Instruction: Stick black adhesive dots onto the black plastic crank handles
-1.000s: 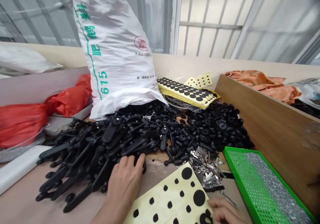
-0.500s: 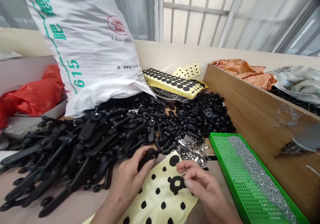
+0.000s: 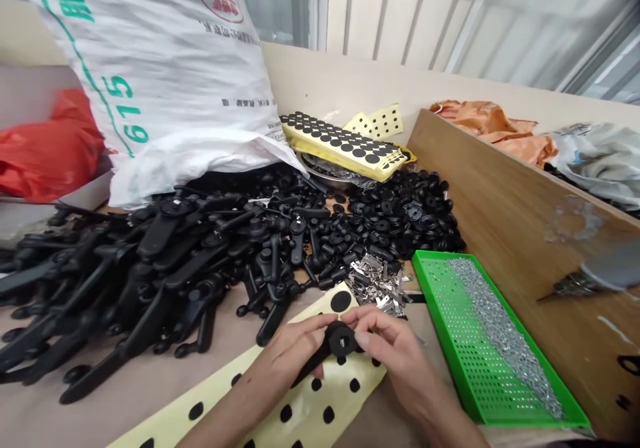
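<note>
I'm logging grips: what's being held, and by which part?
A black lever, by its arm in the left hand; the right hand is at its round end.

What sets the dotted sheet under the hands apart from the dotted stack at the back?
The sheet looks thin; the stack is thick. The sheet's dots are widely spaced; the stack's dots sit in tight rows. The sheet lies nearer; the stack is farther back. Both are yellowish with black dots.
</note>
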Motion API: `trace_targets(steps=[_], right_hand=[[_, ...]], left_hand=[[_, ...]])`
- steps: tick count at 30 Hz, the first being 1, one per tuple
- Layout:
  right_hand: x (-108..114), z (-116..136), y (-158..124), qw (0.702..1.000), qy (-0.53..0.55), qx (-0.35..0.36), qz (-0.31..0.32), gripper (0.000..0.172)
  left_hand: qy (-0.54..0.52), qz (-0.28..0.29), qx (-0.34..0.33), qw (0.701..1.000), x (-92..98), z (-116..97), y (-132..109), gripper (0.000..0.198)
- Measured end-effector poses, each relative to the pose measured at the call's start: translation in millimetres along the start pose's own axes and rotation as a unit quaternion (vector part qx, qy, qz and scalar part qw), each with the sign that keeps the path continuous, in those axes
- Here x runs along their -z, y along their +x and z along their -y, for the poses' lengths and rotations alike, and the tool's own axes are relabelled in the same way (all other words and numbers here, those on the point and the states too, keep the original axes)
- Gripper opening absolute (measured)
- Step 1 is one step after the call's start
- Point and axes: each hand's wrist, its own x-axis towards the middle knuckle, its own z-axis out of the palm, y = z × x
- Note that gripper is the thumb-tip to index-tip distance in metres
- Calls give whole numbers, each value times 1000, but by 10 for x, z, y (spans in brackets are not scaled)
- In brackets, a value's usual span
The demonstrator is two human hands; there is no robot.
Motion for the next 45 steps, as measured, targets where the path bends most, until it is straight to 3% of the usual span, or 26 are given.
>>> trace_targets(steps=[5, 13, 21, 31, 36, 41, 45], right_hand=[[6, -25, -10, 1000, -13, -11, -1, 11], [-2, -48, 20, 999, -38, -8, -2, 12], [-3, -32, 39, 998, -64, 2, 3, 12], [-1, -13, 41, 992, -120, 33, 0, 12], [12, -27, 51, 989, -142, 46, -1, 14], [31, -38, 29, 999, -29, -33, -6, 22], [77, -43, 61, 984, 125, -88, -90, 34]], left_hand=[[1, -24, -31, 999, -38, -3, 5, 45], [10, 49, -41, 998, 17, -81, -13, 43], [19, 67, -56, 996, 37, -112, -13, 39], [-36, 24, -60, 997, -93, 227, 141, 37], [10, -21, -67, 997, -129, 276, 133, 38], [25, -44, -100, 994, -106, 241, 93, 32], [9, -69, -88, 994, -93, 247, 75, 35]])
